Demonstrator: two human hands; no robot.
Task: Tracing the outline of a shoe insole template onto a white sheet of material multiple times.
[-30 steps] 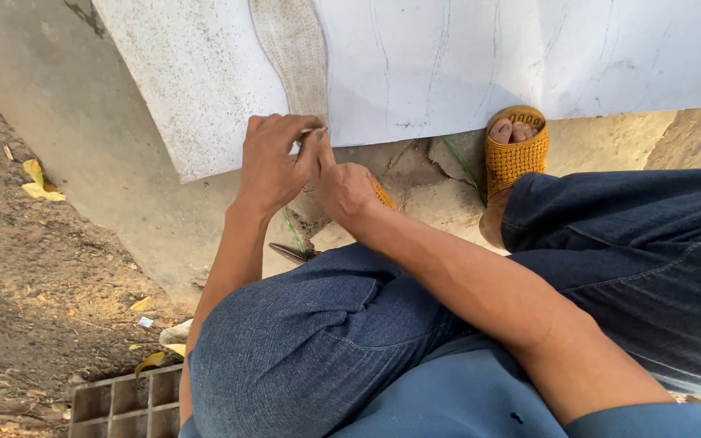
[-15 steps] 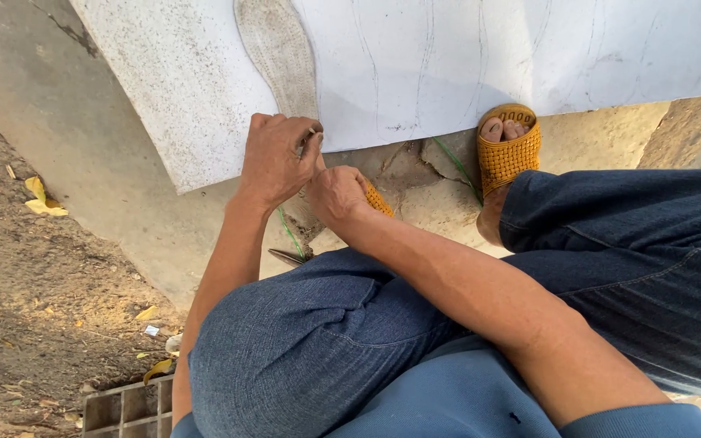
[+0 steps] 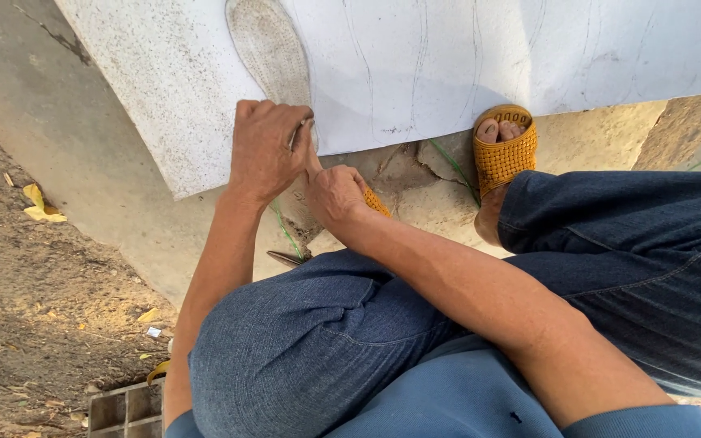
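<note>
A large white sheet [image 3: 415,65] lies on the concrete, with a grey shoe-sole template [image 3: 271,50] flat on it. My left hand [image 3: 263,150] is closed around a thin pen-like tool [image 3: 300,130] whose tip sits at the template's heel end, near the sheet's edge. My right hand [image 3: 334,195] is just beside it with its fingers curled and the index finger stretched up to the sheet's edge below the template. Faint curved pencil outlines [image 3: 419,57] run across the sheet to the right.
My knees in blue jeans [image 3: 310,349] fill the lower view. An orange woven sandal [image 3: 503,150] rests at the sheet's edge. A metal tool [image 3: 287,258] and green strip [image 3: 285,231] lie on cracked concrete. Dirt with yellow leaves [image 3: 40,207] is left, a grate [image 3: 123,410] below.
Both hands stay at the template's heel end. The left hand with the tool has shifted slightly along the edge. The view has drifted a little.
</note>
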